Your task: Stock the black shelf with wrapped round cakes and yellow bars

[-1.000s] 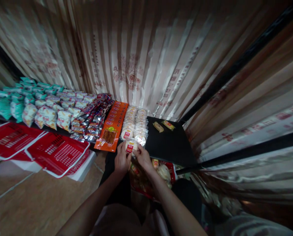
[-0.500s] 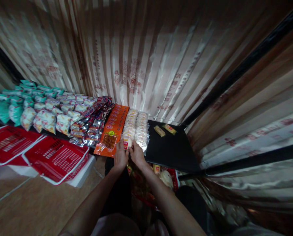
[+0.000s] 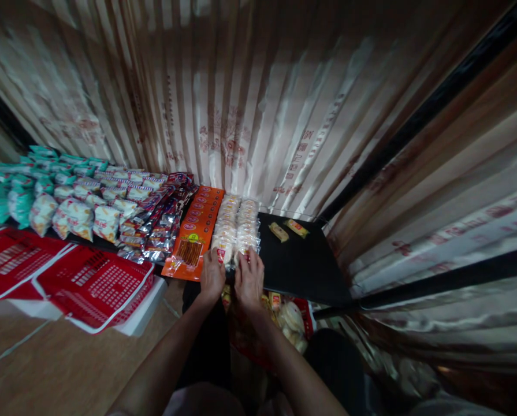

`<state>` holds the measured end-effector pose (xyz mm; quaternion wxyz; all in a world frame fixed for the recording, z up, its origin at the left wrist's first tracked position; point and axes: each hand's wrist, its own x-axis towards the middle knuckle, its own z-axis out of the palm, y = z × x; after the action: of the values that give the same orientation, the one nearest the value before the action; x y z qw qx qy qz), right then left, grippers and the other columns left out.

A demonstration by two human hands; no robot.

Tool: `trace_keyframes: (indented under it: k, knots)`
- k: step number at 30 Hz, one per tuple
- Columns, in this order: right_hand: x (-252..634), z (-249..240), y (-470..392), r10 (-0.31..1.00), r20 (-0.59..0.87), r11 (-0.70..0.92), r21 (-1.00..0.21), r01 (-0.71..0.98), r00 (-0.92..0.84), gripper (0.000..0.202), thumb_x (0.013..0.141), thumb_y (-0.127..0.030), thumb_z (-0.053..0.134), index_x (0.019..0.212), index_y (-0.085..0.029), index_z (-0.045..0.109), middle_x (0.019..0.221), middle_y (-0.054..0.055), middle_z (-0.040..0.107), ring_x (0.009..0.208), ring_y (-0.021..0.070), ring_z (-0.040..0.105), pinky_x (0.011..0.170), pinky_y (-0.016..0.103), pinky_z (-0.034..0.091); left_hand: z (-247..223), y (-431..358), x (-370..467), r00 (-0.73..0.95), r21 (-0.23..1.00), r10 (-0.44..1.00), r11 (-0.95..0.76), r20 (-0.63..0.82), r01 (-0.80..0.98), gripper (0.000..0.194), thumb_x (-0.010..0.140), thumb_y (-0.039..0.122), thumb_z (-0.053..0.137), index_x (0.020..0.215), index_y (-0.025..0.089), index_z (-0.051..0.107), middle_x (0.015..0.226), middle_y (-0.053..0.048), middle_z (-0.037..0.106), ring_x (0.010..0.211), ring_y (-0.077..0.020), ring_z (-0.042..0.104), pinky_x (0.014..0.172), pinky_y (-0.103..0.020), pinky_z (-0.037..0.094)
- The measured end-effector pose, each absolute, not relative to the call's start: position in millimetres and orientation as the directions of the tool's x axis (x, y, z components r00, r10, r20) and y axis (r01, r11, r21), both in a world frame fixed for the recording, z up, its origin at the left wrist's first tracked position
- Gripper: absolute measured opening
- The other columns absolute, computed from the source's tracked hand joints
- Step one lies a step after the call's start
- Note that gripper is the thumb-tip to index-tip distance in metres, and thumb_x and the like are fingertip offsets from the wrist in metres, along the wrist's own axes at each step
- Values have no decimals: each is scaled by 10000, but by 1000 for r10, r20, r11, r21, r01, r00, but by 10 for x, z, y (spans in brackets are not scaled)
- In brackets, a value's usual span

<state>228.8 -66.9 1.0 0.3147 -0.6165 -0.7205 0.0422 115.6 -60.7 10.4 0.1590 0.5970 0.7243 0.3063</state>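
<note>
Two columns of white, round rice cracker packets in clear wrappers stand side by side on a black shelf (image 3: pixel 301 266). My left hand (image 3: pixel 213 277) has its fingers closed at the front rice cracker packet (image 3: pixel 220 254) of the left column, whose red label shows. At the near end of the right column (image 3: pixel 247 225), my right hand (image 3: pixel 249 282) has its thumb and bent fingers around the front packet, mostly covering it. Just left of the columns lies an orange snack pack (image 3: pixel 193 231) with brown sticks behind its window.
Two small yellow packets (image 3: pixel 287 230) lie on the shelf at right. Dark, shiny packets (image 3: pixel 160 225), white bags (image 3: pixel 80 216) and teal bags (image 3: pixel 19 205) fill the left. Red baskets (image 3: pixel 97 283) stand below. Under my arms is a red bag (image 3: pixel 308 315) of snacks.
My right hand has moved from the left column's front packet to the right column's near end. My left hand stays at the left column. The view has shifted slightly.
</note>
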Motion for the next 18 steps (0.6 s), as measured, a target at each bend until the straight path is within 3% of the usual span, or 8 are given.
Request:
trace_keyframes:
  k: [4,9,18]
  knots:
    - [2463,-96,-639,933,358,117,-417,901,45,437,865,-243,441,1301,-233,476,1510,92,172,1330,317,230,1017,476,318,81,-577,1176,-235,617,959,91,156,782,472,811,116,458,1275,107,370,1265,-179,435,1195,-249,450,967,-361,414]
    - [2532,-160,-491,958,286,114,-446,888,20,477,863,-237,441,1340,-239,421,1497,113,191,1256,279,386,984,393,379,71,-536,1173,-230,626,962,88,150,775,461,803,100,459,1258,107,379,1268,-184,444,1212,-251,442,975,-370,412]
    - [2547,-163,-352,956,290,104,-462,881,39,494,861,-244,445,1352,-243,393,1485,129,227,1253,278,412,966,392,407,68,-448,1193,-218,660,962,58,163,749,457,804,92,451,1249,136,358,1289,-158,425,1239,-246,414,1005,-386,396]
